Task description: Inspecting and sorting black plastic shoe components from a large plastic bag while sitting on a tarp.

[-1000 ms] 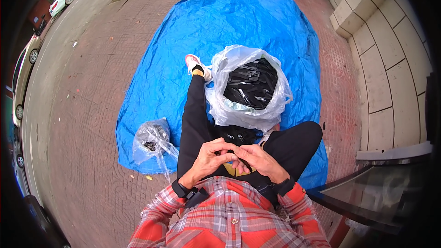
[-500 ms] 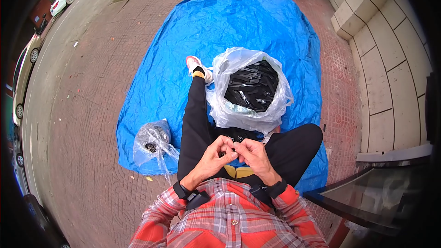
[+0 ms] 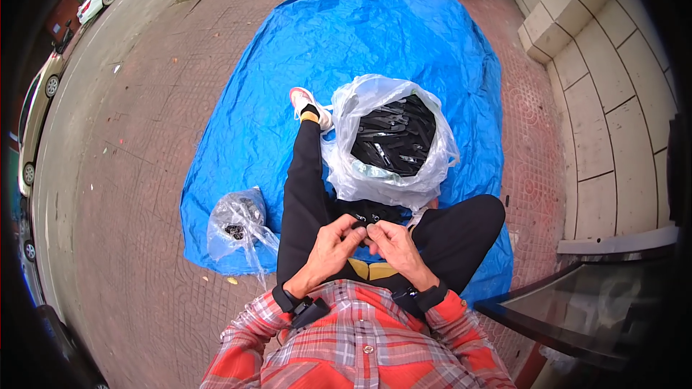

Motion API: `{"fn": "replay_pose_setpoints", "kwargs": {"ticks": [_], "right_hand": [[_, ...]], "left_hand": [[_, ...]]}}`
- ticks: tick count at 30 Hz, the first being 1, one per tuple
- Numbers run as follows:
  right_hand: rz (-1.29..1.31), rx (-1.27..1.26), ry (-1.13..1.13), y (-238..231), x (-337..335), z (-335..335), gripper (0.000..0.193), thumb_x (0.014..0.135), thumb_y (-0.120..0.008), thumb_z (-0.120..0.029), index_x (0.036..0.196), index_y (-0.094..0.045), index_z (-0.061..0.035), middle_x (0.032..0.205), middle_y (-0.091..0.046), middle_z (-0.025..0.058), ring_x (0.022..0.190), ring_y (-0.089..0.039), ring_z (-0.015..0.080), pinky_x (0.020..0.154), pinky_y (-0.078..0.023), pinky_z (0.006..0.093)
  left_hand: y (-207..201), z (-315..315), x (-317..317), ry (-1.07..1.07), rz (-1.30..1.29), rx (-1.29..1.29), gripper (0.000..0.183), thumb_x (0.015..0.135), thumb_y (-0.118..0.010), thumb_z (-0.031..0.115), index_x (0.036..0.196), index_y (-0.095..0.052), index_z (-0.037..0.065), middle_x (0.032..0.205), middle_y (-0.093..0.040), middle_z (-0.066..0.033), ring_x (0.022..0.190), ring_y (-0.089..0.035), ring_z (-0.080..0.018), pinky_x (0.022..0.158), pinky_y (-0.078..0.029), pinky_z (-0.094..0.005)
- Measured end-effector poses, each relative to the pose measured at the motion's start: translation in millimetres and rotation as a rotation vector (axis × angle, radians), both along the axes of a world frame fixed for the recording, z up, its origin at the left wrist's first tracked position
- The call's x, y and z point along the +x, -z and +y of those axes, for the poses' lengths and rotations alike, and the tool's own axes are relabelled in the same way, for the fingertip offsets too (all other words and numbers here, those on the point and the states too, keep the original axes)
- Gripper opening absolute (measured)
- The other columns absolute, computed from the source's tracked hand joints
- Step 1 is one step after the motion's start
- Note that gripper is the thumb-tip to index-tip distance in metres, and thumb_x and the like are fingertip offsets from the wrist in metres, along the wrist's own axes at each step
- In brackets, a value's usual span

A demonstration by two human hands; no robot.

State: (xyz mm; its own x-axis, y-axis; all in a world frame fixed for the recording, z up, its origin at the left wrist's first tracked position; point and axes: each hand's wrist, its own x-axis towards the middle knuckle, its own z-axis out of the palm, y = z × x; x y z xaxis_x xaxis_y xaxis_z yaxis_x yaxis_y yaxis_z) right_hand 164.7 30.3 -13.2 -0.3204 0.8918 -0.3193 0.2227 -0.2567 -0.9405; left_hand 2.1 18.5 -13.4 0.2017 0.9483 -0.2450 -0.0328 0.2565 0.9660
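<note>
Over my lap, my left hand (image 3: 333, 246) is closed in a pinch. A small black piece (image 3: 358, 225) shows at its fingertips, too small to name by kind. My right hand (image 3: 396, 246) is close beside it, thumb and fingers pinched together; what they grip is mostly hidden. Just beyond both hands, several black pieces (image 3: 369, 210) with shiny bits lie between my legs. Past them stands a large translucent plastic bag (image 3: 346, 173), its mouth rolled wide. Many flat black strips (image 3: 395, 133) fill it.
A smaller clear bag (image 3: 241, 209) with small dark parts lies at the left, on the edge of the blue tarp (image 3: 375, 29). My left leg (image 3: 306, 173) stretches forward; my right knee (image 3: 479, 220) is bent outward. A glass-topped dark frame (image 3: 577, 310) stands at the lower right, near a tiled wall (image 3: 598, 137).
My left fingers have shifted slightly and now show a black piece at their tips. The right fingers have curled a little more. The bags stay where they were.
</note>
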Motion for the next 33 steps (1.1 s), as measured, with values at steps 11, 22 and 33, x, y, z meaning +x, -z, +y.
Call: {"fn": "replay_pose_setpoints", "kwargs": {"ticks": [11, 22, 33], "right_hand": [[-0.226, 0.463, 0.18, 28, 12, 83, 0.012, 0.079, -0.054, -0.006, 0.089, -0.058, -0.0006, 0.08, -0.059, 0.0181, 0.078, -0.057, 0.0355, 0.069, -0.045, 0.0388], [-0.969, 0.565, -0.002, 99, -1, 180, 0.019, 0.071, -0.065, -0.017, 0.08, -0.059, -0.0016, 0.081, -0.061, 0.0191, 0.08, -0.061, 0.0364, 0.07, -0.048, 0.0452], [0.211, -0.233, 0.0, 33, 59, 177, 0.025, 0.079, -0.052, -0.002, 0.104, -0.055, 0.0014, 0.08, -0.059, 0.0105, 0.07, -0.059, 0.0161, 0.057, -0.048, 0.0267]], "left_hand": [[53, 3, -56, -0.25, -0.571, -0.592, 0.017, 0.083, -0.047, -0.003, 0.099, -0.053, -0.004, 0.086, -0.061, -0.013, 0.07, -0.06, -0.0162, 0.061, -0.05, -0.0249], [26, 1, -47, -0.258, -0.665, -0.59, 0.02, 0.082, -0.056, -0.001, 0.102, -0.058, -0.002, 0.083, -0.063, -0.0107, 0.073, -0.064, -0.018, 0.065, -0.055, -0.0262], [8, 20, -28, -0.143, -0.664, -0.527, 0.019, 0.082, -0.056, -0.002, 0.1, -0.058, -0.002, 0.085, -0.062, -0.0112, 0.077, -0.064, -0.0192, 0.068, -0.054, -0.0269]]}}
